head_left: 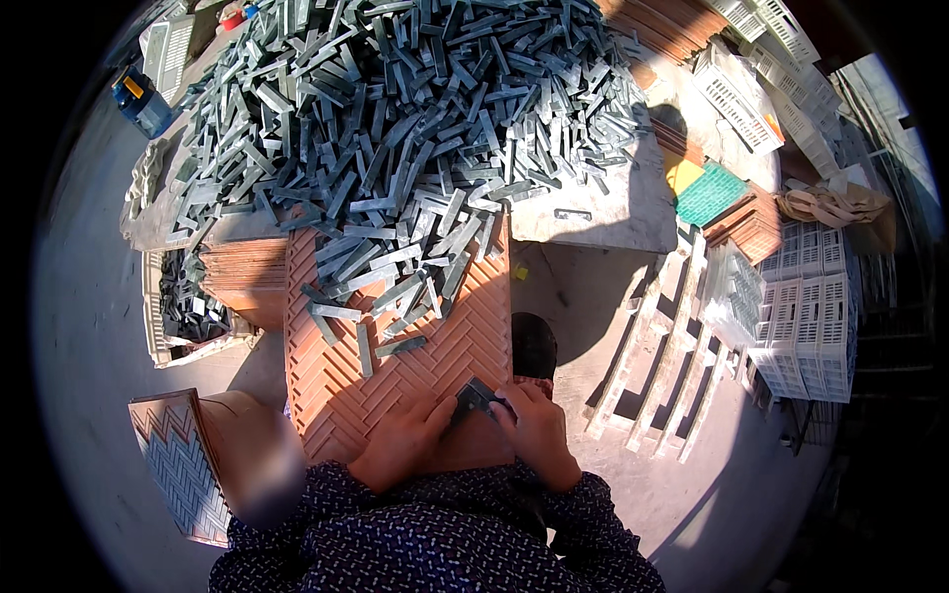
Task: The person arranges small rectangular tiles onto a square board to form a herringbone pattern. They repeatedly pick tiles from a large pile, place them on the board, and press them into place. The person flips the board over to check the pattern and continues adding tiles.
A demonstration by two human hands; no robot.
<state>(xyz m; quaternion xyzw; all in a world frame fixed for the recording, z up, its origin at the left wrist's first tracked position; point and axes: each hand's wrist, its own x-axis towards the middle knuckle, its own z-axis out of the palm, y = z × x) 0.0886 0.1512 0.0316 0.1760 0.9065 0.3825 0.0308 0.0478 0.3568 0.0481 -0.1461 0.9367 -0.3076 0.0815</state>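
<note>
A terracotta-coloured tray [435, 371] with herringbone grooves lies in front of me. Small dark grey stone strips [473, 397] are held between my two hands above its near right part. My left hand [407, 435] closes on their left end with fingertips and thumb. From the other side, my right hand [534, 423] grips them, its thumb over the near edge. How many strips I hold cannot be made out. Loose grey-green stone strips [366, 348] lie scattered on the tray's far half, running into a large heap of strips [376, 109] on the table beyond.
At left, a crate [154, 306] holds dark pieces beside stacked terracotta trays [247, 277]. A tray filled with grey strips [173, 460] stands at lower left. To the right are a wooden pallet [647, 346], white plastic crates [806, 321] and a green sheet [712, 194]. A blue bottle [146, 107] is far left.
</note>
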